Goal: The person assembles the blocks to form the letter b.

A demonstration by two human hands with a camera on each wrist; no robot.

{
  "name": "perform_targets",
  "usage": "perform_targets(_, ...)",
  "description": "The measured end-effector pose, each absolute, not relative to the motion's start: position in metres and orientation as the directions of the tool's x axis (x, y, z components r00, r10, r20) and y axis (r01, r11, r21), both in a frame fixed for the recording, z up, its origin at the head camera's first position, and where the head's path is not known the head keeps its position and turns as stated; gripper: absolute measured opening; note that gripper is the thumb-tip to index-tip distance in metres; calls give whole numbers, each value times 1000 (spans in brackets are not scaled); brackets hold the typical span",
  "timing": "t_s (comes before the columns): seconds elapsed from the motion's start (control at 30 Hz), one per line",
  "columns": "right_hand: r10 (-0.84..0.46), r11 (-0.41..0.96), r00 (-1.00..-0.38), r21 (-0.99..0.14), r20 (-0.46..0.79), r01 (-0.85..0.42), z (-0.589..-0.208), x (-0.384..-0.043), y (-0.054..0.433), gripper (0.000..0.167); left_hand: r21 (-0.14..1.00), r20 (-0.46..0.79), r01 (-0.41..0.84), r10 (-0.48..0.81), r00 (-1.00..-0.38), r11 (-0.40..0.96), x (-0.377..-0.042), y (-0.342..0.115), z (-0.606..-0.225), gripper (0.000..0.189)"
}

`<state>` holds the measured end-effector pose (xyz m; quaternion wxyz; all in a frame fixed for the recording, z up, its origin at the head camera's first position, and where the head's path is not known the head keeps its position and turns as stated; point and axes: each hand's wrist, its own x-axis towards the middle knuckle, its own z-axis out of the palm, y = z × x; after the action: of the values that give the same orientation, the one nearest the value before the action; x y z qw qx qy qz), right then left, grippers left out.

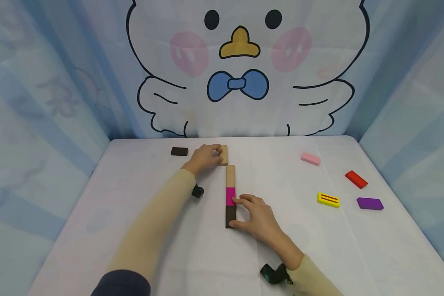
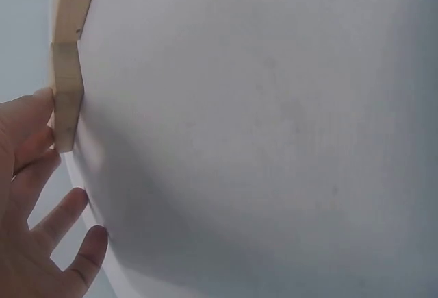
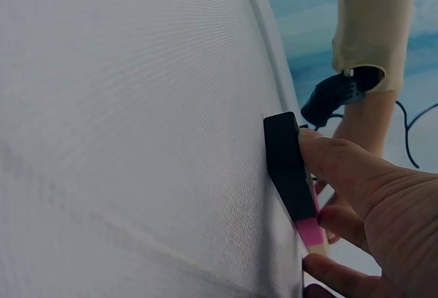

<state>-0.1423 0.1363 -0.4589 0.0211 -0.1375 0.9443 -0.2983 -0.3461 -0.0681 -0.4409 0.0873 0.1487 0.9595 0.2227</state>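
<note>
My left hand is at a plain wooden block near the table's back edge, thumb and fingertips gripping its left side. In the left wrist view that wooden block meets another wooden block end to end. The row toward me runs from a tan block through a magenta block to a black block. My right hand rests beside the row with fingers spread; its thumb touches the black block and a fingertip touches the magenta one.
A dark block lies left of my left hand. On the right are a pink block, a red block, a yellow striped block and a purple block. A printed curtain hangs behind the white table.
</note>
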Motion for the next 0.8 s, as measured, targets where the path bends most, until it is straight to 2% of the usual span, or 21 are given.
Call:
perform_targets(0.4, -276, 784, -960, -565, 50, -255, -460, -141, 136, 67, 462, -115, 233, 319, -941, 856, -346, -53, -444, 43)
perform_targets(0.8, -279, 787, -959, -561, 47, -256, -459, -142, 136, 67, 389, -144, 269, 347, -927, 881, -340, -47, -441, 48)
